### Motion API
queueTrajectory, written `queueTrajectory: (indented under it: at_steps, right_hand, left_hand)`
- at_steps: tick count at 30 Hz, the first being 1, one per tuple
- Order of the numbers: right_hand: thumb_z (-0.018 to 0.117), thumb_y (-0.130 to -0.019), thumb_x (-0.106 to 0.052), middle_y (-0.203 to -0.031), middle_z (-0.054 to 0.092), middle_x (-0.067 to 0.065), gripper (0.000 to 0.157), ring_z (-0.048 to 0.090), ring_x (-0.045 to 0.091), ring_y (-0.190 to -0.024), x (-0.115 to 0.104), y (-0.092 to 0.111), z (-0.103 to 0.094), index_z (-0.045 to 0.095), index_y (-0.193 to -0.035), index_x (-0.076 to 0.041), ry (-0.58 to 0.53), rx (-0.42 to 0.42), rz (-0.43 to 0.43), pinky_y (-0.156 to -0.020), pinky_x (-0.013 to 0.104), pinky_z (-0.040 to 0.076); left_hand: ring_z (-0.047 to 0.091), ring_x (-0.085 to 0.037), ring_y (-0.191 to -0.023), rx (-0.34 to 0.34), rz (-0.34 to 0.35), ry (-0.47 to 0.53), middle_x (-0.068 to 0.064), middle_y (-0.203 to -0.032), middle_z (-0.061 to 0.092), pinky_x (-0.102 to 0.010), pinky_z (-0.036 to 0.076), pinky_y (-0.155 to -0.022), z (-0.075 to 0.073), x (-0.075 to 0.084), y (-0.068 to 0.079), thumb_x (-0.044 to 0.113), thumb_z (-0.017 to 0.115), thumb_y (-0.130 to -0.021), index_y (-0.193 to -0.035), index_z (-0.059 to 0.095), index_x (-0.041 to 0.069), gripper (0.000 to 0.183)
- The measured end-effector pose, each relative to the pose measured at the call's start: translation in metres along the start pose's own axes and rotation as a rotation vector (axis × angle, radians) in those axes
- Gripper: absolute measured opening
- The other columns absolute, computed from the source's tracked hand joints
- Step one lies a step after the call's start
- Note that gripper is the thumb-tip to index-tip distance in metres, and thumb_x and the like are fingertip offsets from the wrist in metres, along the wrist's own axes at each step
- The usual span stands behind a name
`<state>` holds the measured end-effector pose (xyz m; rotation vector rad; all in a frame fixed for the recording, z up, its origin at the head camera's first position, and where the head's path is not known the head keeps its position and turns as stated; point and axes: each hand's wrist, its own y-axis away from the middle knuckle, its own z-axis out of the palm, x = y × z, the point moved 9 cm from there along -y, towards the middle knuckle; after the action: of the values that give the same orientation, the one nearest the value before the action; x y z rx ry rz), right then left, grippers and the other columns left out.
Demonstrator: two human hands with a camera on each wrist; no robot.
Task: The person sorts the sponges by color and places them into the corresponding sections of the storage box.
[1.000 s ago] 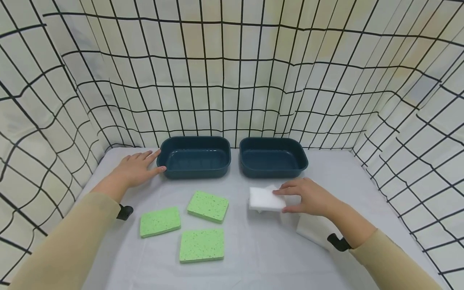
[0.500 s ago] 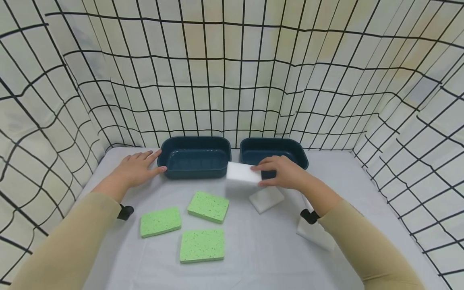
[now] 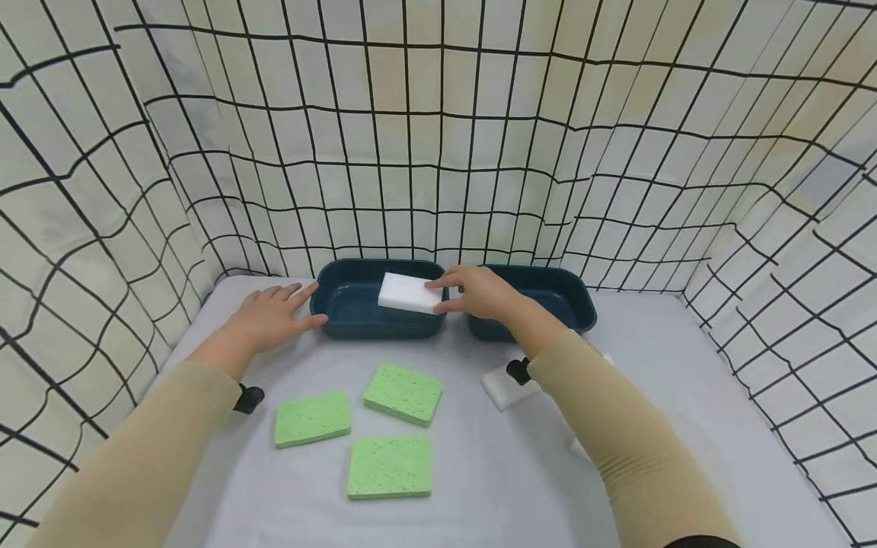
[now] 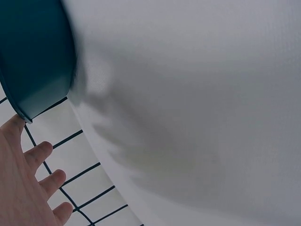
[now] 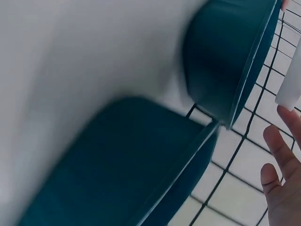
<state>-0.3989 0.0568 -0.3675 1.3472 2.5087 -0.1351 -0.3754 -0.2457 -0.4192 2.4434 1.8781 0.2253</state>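
Observation:
Over the right part of the left dark teal tray (image 3: 342, 327), my right hand (image 3: 479, 293) pinches a white sponge (image 3: 406, 292) between thumb and fingers. The right wrist view catches the white sponge (image 5: 290, 82) at its edge, above the tray rims. My left hand (image 3: 270, 318) has its fingers spread, with fingertips at that tray's left end; in the left wrist view a fingertip touches the tray (image 4: 42, 56). Three green speckled sponges (image 3: 403, 393) lie in front of the left tray. Another white sponge (image 3: 505, 388) lies on the table, partly covered by my right forearm.
A second teal tray (image 3: 548, 293) stands just right of the first, partly behind my right hand. More white edges (image 3: 581, 449) peek out beside the right sleeve. A cloth wall with a black grid (image 3: 425, 152) rises behind the trays and along both sides of the white-covered table.
My right hand has lifted the white sponge off the table and carried it left and away from me, to above the left tray. The left hand stays at the tray's end.

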Motion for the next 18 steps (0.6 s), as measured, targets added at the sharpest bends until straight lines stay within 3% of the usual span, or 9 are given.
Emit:
queueTrajectory:
  at_steps: [10, 18]
  right_hand:
    - [0.071, -0.085, -0.057, -0.145, 0.052, -0.004, 0.058, 0.046, 0.02, -0.134, -0.021, -0.063, 0.029, 0.058, -0.139, -0.039, 0.008, -0.081, 0.074, -0.109, 0.042, 0.039]
    - [0.071, -0.089, -0.05, -0.149, 0.049, -0.006, 0.054, 0.041, 0.019, -0.14, -0.043, -0.084, 0.05, 0.057, -0.14, -0.038, 0.065, -0.159, 0.092, -0.114, 0.042, 0.033]
  left_hand:
    - [0.02, -0.052, -0.142, -0.003, -0.023, 0.002, -0.026, -0.159, 0.021, -0.07, 0.013, -0.112, 0.002, -0.001, 0.0, 0.081, 0.025, -0.09, -0.161, 0.015, 0.015, 0.097]
    - [0.019, -0.051, -0.143, -0.003, -0.025, 0.01, -0.025, -0.16, 0.021, -0.07, 0.012, -0.112, 0.003, -0.004, -0.001, 0.081, 0.025, -0.091, -0.161, 0.014, 0.016, 0.096]
